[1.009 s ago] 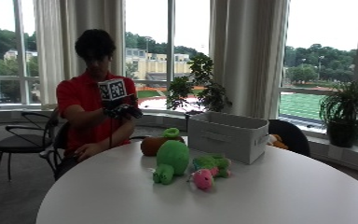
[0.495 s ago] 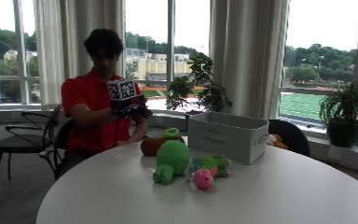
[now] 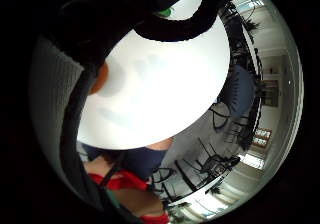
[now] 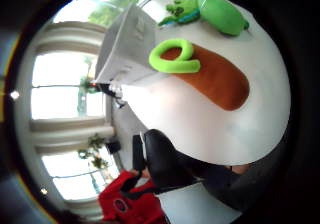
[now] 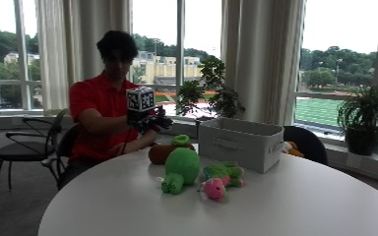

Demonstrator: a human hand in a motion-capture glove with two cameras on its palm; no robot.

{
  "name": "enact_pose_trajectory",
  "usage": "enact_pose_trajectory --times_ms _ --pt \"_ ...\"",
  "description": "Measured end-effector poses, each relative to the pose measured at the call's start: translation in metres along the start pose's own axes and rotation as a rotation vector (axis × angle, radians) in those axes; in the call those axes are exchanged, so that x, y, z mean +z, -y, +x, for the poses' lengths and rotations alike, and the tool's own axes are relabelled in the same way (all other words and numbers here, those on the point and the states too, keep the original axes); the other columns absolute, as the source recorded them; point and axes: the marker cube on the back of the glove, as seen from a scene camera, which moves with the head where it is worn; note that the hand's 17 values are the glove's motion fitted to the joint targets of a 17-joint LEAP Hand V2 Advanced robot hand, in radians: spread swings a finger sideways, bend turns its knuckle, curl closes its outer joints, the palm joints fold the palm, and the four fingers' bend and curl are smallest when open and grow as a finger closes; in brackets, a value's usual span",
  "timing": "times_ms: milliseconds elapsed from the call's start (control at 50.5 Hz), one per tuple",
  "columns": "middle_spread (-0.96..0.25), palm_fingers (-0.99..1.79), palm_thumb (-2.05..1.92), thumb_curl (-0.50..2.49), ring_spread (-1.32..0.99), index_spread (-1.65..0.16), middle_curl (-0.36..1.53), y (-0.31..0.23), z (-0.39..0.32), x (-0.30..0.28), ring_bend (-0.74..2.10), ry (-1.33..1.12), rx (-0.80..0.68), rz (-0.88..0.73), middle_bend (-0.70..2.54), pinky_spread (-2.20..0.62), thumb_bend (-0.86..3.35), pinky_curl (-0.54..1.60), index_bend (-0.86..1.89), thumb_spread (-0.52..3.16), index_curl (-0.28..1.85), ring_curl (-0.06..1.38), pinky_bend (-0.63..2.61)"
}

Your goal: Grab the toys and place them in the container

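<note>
Gloved right hand (image 5: 151, 121) now further forward than a second ago, raised above brown toy (image 5: 161, 153) at table (image 5: 320, 206) edge; fingers indistinct, grasp impossible to tell. Toys beside white container (image 5: 241, 144), none inside yet; first pick apparently imminent.

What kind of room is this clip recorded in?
Probably an office lounge or meeting room: a large round white table, black chairs along tall curtained windows, potted plants on the sill, and buildings and a green field outside.
</note>
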Motion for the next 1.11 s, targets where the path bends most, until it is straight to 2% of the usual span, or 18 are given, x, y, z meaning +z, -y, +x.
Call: enact_pose_trajectory --times_ms 257,455,633,712,890,950,1108 --pt "-0.1 -0.15 -0.03 0.29 -0.15 -0.3 0.3 0.04 -0.016 0.022 0.3 -0.029 0.001 -0.045 0.15 0.09 -0.04 0.44 0.06 1.02 0.22 0.26 0.85" --pt "-0.06 -0.21 0.0 0.3 -0.07 -0.29 0.27 0.058 -0.027 0.053 0.29 -0.088 0.009 -0.227 0.13 0.09 -0.02 0.5 -0.02 1.02 0.14 0.27 1.15" --pt "-0.04 -0.25 0.02 0.32 -0.02 -0.29 0.27 0.077 -0.032 0.081 0.35 -0.107 0.013 -0.245 0.15 0.07 -0.02 0.52 -0.03 1.02 0.07 0.3 1.28" --pt "-0.04 -0.19 0.05 0.32 -0.02 -0.29 0.28 0.082 -0.034 0.087 0.46 -0.119 0.013 -0.224 0.17 0.05 -0.01 0.51 -0.03 1.02 0.04 0.33 1.28" --pt "-0.09 -0.04 0.14 0.35 -0.1 -0.31 0.31 0.096 -0.021 0.094 0.72 -0.191 0.039 -0.286 0.22 -0.06 0.01 0.48 0.0 1.07 0.01 0.39 1.31" --pt "-0.14 0.12 0.23 0.37 -0.19 -0.32 0.36 0.098 -0.022 0.094 0.86 -0.204 0.045 -0.282 0.39 -0.12 0.04 0.45 -0.03 1.1 -0.01 0.42 1.27" --pt "-0.25 0.39 0.35 0.41 -0.37 -0.35 0.42 0.092 -0.032 0.101 1.18 -0.188 0.074 -0.155 0.58 -0.28 0.08 0.42 -0.01 1.19 -0.02 0.49 1.29"
